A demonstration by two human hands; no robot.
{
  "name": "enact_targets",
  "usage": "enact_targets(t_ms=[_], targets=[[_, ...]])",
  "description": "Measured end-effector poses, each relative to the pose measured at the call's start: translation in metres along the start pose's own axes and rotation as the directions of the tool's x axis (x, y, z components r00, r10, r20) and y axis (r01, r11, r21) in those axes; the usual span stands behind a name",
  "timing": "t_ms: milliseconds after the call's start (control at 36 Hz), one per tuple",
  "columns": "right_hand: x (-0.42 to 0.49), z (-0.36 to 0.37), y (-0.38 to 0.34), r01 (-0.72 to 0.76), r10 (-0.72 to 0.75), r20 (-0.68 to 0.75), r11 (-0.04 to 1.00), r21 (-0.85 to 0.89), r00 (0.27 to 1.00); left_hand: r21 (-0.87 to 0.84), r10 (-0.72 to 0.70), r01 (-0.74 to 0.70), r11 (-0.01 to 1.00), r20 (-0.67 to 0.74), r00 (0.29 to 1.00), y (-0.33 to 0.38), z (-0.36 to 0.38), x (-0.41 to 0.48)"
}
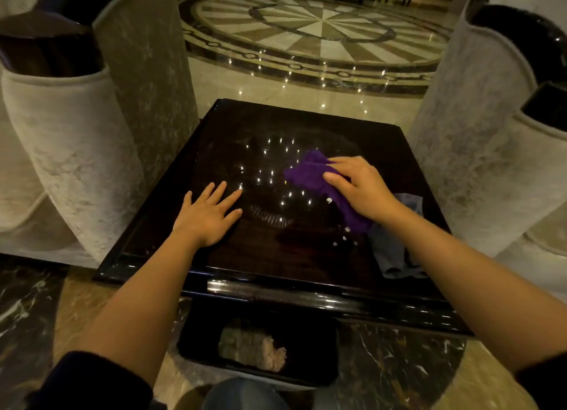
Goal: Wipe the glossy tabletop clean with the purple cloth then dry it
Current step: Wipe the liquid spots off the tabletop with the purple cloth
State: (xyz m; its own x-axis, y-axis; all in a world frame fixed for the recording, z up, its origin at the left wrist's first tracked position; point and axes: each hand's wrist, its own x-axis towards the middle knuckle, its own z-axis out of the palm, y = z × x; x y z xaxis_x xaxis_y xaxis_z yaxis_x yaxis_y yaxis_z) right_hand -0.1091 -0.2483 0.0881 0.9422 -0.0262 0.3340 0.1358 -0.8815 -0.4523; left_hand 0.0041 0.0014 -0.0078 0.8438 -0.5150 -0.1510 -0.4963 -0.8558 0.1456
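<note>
The glossy dark tabletop fills the middle of the head view and mirrors ceiling lights. My right hand presses down on the crumpled purple cloth right of the table's centre, fingers curled over it. My left hand lies flat on the tabletop to the left, fingers spread, holding nothing. A grey-blue cloth lies on the table's near right part, partly under my right forearm.
Pale upholstered armchairs stand close on the left and right of the table. Below the near edge a black tray on the marble floor holds a pinkish rag. A patterned floor spreads beyond.
</note>
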Motion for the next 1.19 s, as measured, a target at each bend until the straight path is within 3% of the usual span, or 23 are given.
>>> enact_targets(t_ms=[139,250,361,861,1194], targets=[[0.029,0.006,0.039,-0.059,0.075,0.164,0.993,-0.101,0.984,0.004,0.007,-0.007,1.000,0.001,1.000,-0.001,0.001,0.001],[0.030,0.033,0.064,-0.155,0.230,0.376,0.964,-0.218,0.898,-0.001,0.012,-0.012,1.000,0.006,1.000,-0.003,0.000,0.001],[0.027,0.042,0.075,-0.222,0.324,0.434,0.937,-0.270,0.841,0.002,0.015,-0.015,1.000,0.014,1.000,-0.003,0.000,0.002],[-0.008,0.053,0.044,-0.216,0.295,0.369,0.946,-0.241,0.881,-0.007,0.007,-0.006,1.000,0.005,1.000,0.000,-0.001,-0.003],[-0.056,0.065,-0.006,-0.111,0.171,0.394,0.979,-0.170,0.903,-0.008,-0.002,0.002,1.000,0.013,1.000,0.001,0.001,-0.005]])
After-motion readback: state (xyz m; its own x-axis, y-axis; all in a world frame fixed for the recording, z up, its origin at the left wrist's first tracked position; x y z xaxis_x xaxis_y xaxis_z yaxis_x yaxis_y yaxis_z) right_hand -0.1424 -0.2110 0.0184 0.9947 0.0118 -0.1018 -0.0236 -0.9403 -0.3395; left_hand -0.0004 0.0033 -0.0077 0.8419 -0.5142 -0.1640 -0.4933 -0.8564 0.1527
